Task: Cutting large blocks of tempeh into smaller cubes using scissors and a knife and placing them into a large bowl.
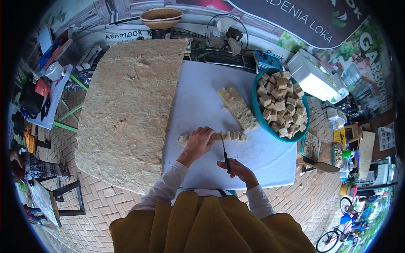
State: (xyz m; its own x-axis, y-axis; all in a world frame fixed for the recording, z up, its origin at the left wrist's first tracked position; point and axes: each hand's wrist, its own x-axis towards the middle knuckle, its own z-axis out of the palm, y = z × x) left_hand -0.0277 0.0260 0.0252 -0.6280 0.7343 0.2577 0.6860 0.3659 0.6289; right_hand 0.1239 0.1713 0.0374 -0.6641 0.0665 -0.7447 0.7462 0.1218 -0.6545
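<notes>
My left hand [198, 141] presses and grips a narrow strip of pale fibrous block [184, 139] lying across the white-covered table [202, 88]. The strip's right part [235, 135] is split into short chunks. My right hand [236, 168] is closed on the black handle of a long thin knife [225, 152], whose blade stands at the strip just right of my left fingers. A wider loose piece [236, 107] lies diagonally behind the strip. A large fibrous slab [122, 109] covers the table's left part. At the right, a teal basin [256, 105] holds several cubes [282, 105].
A fan [228, 36], wicker baskets [161, 17] and a blue scale [266, 61] stand behind. A board with a broad blade [325, 164] is at the right. Another person's legs [46, 166] show at the left beside a low table [44, 200]. Bicycles [328, 240] stand at lower right.
</notes>
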